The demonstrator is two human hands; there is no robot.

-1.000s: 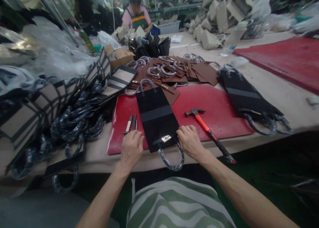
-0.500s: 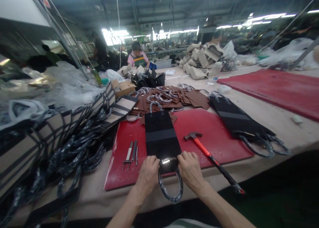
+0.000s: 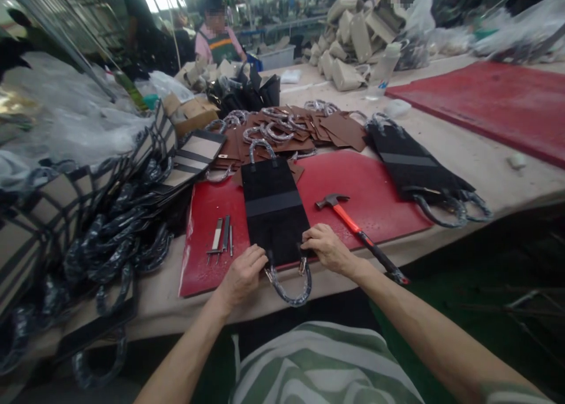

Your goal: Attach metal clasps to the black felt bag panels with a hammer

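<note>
our left hand (image 3: 242, 272) and right hand (image 3: 331, 251), fingers (image 3: 256, 255) narrow, hold the near corners of the flat black rectangular bag panel (image 3: 274, 222), long axis pointing away over the smooth red mat (image 3: 375, 186).

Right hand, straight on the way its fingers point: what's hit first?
The black panel: the right hand's fingertips are at its near right corner, apparently touching, though depth there is hard to judge.

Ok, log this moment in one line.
left hand: at flat black panel, near-left corner; right hand: panel's near-right corner; orange-black claw hammer: partly on red mat
</note>
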